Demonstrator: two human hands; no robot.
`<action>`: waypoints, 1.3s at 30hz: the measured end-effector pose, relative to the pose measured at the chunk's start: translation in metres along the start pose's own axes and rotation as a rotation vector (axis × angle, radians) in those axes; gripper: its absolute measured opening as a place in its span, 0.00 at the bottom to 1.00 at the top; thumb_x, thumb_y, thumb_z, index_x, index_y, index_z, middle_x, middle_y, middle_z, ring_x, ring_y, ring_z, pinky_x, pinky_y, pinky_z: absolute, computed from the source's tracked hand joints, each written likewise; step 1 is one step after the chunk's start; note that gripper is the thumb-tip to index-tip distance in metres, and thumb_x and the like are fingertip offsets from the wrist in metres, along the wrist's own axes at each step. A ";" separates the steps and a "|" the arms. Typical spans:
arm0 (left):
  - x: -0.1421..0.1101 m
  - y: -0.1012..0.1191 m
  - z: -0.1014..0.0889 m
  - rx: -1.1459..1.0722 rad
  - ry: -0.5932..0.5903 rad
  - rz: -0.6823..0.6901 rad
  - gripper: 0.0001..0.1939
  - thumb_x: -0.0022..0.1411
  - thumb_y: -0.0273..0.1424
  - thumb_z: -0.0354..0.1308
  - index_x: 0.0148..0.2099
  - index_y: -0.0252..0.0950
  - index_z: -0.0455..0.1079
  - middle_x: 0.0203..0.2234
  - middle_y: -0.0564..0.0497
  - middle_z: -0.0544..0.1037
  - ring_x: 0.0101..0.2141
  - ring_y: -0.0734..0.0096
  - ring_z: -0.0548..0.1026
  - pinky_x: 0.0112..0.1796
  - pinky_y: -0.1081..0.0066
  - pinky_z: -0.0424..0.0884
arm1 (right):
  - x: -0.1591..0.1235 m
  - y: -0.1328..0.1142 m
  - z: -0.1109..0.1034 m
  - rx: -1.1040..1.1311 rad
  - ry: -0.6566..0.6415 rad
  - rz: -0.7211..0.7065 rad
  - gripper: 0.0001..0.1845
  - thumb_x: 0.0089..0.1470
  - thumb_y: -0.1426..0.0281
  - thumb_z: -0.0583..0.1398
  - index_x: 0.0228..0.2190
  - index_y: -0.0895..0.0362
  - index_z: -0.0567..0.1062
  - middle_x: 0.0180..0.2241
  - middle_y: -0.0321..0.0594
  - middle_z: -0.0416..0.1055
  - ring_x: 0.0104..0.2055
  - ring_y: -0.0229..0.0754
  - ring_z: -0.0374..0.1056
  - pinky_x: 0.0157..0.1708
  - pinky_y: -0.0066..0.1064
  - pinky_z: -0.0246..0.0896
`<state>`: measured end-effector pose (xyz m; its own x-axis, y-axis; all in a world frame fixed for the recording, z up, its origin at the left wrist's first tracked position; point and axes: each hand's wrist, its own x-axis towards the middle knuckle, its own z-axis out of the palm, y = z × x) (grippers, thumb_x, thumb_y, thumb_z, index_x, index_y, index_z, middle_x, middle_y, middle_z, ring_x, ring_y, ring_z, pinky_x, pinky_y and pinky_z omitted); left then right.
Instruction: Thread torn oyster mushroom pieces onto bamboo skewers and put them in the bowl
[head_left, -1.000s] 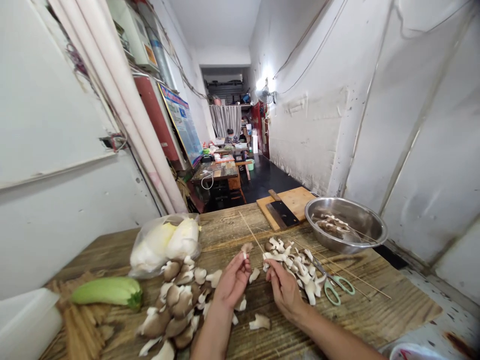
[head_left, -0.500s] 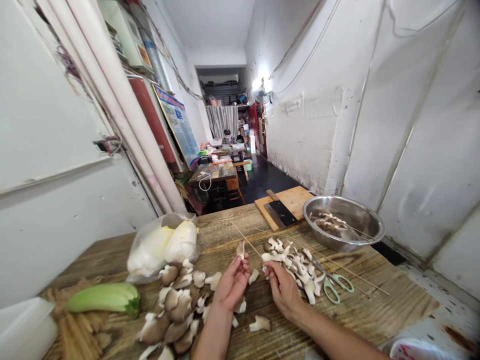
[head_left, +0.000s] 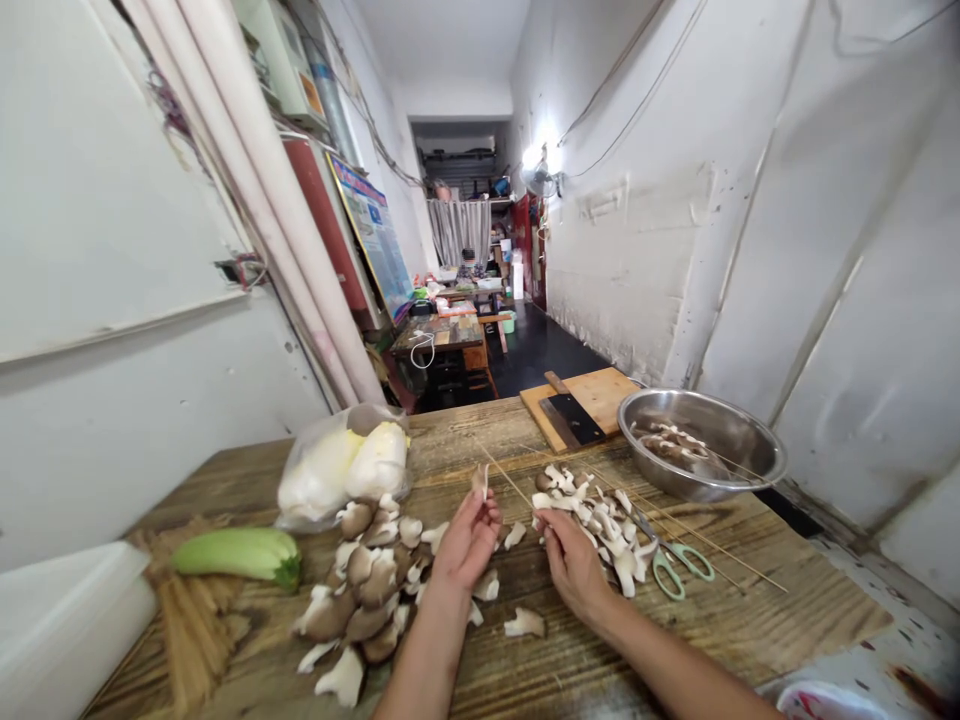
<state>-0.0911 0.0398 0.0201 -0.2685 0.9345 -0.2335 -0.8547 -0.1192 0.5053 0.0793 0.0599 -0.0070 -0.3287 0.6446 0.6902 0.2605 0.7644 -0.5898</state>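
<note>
My left hand (head_left: pixel 466 542) pinches a small mushroom piece (head_left: pixel 480 480) at its fingertips, above the wooden table (head_left: pixel 720 620). My right hand (head_left: pixel 571 562) is closed on the near end of a thin bamboo skewer (head_left: pixel 501 472), which points away toward the far table edge, its shaft passing right by the mushroom piece. A heap of brown-capped oyster mushrooms (head_left: pixel 367 590) lies left of my left hand. A smaller pile of cut mushroom pieces (head_left: pixel 600 520) lies just beyond my right hand.
Green-handled scissors (head_left: pixel 675 565) and loose skewers (head_left: pixel 720 555) lie to the right. A steel bowl (head_left: pixel 739 425) holds skewered mushrooms. A cleaver (head_left: pixel 574 415) rests on a cutting board (head_left: pixel 600 390). Bagged cabbage (head_left: pixel 345 465), a green squash (head_left: pixel 236 553) and a white container (head_left: pixel 67 625) sit left.
My left hand has kept the mushroom piece raised at the skewer, turning it a little. My right hand stays on the skewer. The camera view has shifted slightly.
</note>
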 end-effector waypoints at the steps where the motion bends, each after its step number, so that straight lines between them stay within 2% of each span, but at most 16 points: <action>1: 0.000 0.000 -0.001 -0.006 0.001 0.030 0.02 0.56 0.21 0.57 0.33 0.31 0.68 0.27 0.51 0.73 0.26 0.80 0.71 0.28 0.80 0.69 | 0.000 0.001 0.000 -0.003 -0.005 0.001 0.17 0.58 0.76 0.48 0.46 0.58 0.68 0.34 0.44 0.72 0.36 0.40 0.69 0.38 0.32 0.66; 5: 0.004 0.004 -0.002 -0.033 0.045 0.149 0.05 0.53 0.19 0.58 0.32 0.32 0.67 0.26 0.52 0.73 0.26 0.81 0.71 0.29 0.80 0.68 | -0.002 0.005 0.000 -0.011 -0.094 0.023 0.19 0.59 0.73 0.48 0.51 0.56 0.67 0.30 0.40 0.72 0.31 0.39 0.69 0.34 0.31 0.67; 8: 0.006 0.008 -0.002 -0.050 0.080 0.201 0.06 0.53 0.18 0.58 0.32 0.32 0.66 0.26 0.52 0.74 0.26 0.81 0.71 0.29 0.80 0.68 | -0.002 0.004 -0.001 -0.005 -0.166 -0.002 0.22 0.59 0.74 0.47 0.54 0.55 0.65 0.26 0.37 0.70 0.27 0.38 0.68 0.31 0.28 0.67; 14: 0.007 0.018 -0.004 -0.083 0.092 0.209 0.04 0.57 0.18 0.55 0.32 0.31 0.68 0.25 0.51 0.74 0.27 0.81 0.71 0.30 0.80 0.69 | 0.001 0.001 -0.002 0.018 -0.136 -0.060 0.21 0.57 0.78 0.48 0.50 0.54 0.68 0.43 0.45 0.68 0.45 0.42 0.66 0.43 0.34 0.65; 20: 0.009 0.022 -0.009 -0.116 0.119 0.194 0.04 0.59 0.20 0.53 0.33 0.30 0.67 0.27 0.50 0.74 0.28 0.81 0.71 0.30 0.80 0.69 | 0.001 -0.001 -0.004 0.053 -0.149 -0.061 0.19 0.58 0.76 0.50 0.49 0.53 0.69 0.38 0.43 0.69 0.39 0.41 0.68 0.39 0.33 0.66; 26: 0.011 0.021 -0.012 -0.101 0.114 0.192 0.02 0.59 0.22 0.54 0.35 0.31 0.67 0.27 0.50 0.73 0.27 0.81 0.71 0.29 0.80 0.69 | 0.000 -0.001 -0.006 0.056 -0.162 -0.078 0.20 0.59 0.75 0.49 0.52 0.54 0.67 0.31 0.40 0.69 0.32 0.39 0.67 0.33 0.31 0.65; 30: 0.010 0.021 -0.010 -0.079 0.126 0.180 0.00 0.57 0.23 0.56 0.34 0.31 0.67 0.25 0.51 0.73 0.26 0.81 0.70 0.29 0.80 0.68 | -0.001 -0.002 -0.007 0.016 -0.174 -0.096 0.20 0.59 0.74 0.49 0.51 0.54 0.68 0.31 0.41 0.70 0.31 0.38 0.67 0.32 0.29 0.65; 33: 0.006 0.019 -0.007 0.131 0.145 0.236 0.08 0.50 0.25 0.63 0.34 0.31 0.69 0.25 0.53 0.75 0.24 0.82 0.70 0.27 0.80 0.65 | 0.002 -0.004 -0.014 0.008 -0.061 -0.107 0.18 0.58 0.74 0.52 0.49 0.55 0.71 0.29 0.40 0.71 0.29 0.37 0.68 0.30 0.28 0.65; 36: 0.003 0.016 -0.006 0.468 0.167 0.305 0.16 0.43 0.30 0.67 0.37 0.31 0.72 0.26 0.52 0.76 0.23 0.83 0.69 0.25 0.80 0.63 | 0.010 -0.002 -0.028 0.003 0.157 -0.034 0.16 0.57 0.73 0.54 0.46 0.56 0.73 0.28 0.38 0.71 0.28 0.38 0.68 0.31 0.30 0.65; 39: 0.002 0.012 -0.008 0.734 0.186 0.339 0.21 0.43 0.34 0.66 0.41 0.30 0.72 0.25 0.51 0.77 0.22 0.80 0.70 0.26 0.78 0.64 | 0.018 0.004 -0.039 -0.024 0.377 0.082 0.15 0.56 0.72 0.55 0.44 0.57 0.74 0.29 0.40 0.73 0.29 0.38 0.68 0.33 0.31 0.65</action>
<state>-0.1058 0.0375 0.0189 -0.5835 0.8089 -0.0717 -0.2236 -0.0752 0.9718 0.1101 0.0752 0.0194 0.0496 0.6606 0.7491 0.2944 0.7071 -0.6430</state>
